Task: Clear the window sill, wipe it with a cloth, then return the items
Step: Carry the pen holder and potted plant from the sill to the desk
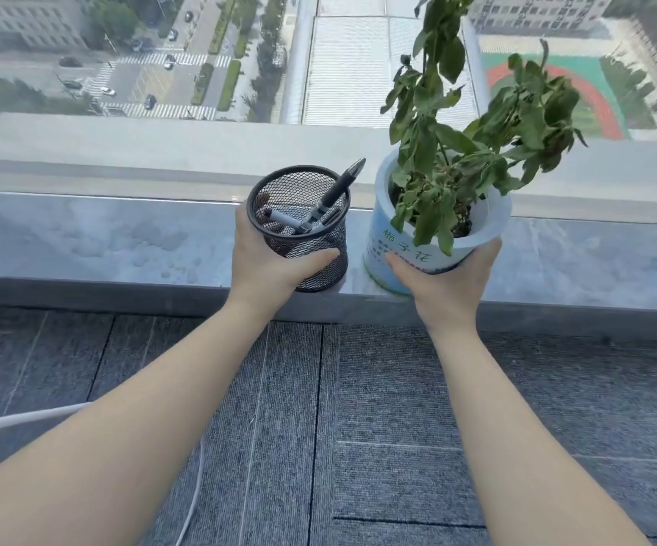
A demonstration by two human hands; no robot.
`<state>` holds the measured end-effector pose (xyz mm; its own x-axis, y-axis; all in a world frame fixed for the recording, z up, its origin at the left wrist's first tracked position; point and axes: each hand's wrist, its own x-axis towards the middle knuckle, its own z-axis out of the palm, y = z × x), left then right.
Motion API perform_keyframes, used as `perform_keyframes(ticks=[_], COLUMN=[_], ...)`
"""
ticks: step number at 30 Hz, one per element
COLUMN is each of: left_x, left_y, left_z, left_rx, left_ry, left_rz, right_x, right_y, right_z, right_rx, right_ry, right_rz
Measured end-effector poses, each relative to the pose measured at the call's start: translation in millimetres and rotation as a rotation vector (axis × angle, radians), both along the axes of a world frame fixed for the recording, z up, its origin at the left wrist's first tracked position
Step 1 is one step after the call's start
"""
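On sill (83,238), left hand (264,266) gripping pen holder (299,214), right hand (445,277) gripping plant pot (397,246)

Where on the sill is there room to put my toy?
The window sill is bare left of the mesh pen holder, and right of the plant pot. The middle is crowded: left hand and right hand grip both.

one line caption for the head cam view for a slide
Left hand grips a mesh pen holder, right hand a potted plant, at the window sill.
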<state>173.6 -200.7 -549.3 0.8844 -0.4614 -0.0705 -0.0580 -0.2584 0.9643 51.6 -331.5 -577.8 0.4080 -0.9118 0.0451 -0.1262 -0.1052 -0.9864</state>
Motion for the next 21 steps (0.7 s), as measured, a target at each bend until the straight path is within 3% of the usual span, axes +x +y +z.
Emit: perform_keyframes(ticks=[9,14,21], left_x=[-8,-26,-45], left_y=[27,51,98], left_z=[51,158,358], left_rx=[0.025,0.011,-0.013], left_ry=[-0.006,0.035,0.007], left_rz=[0.032,0.047,0.098], right_x=[-14,-23,-36], right_y=[16,42,80], right_z=[41,158,369], right_rx=[0.055,0.05,-0.004], right_ry=[0.014,0.019,0.017], right_rz=[0.097,0.144,0.2])
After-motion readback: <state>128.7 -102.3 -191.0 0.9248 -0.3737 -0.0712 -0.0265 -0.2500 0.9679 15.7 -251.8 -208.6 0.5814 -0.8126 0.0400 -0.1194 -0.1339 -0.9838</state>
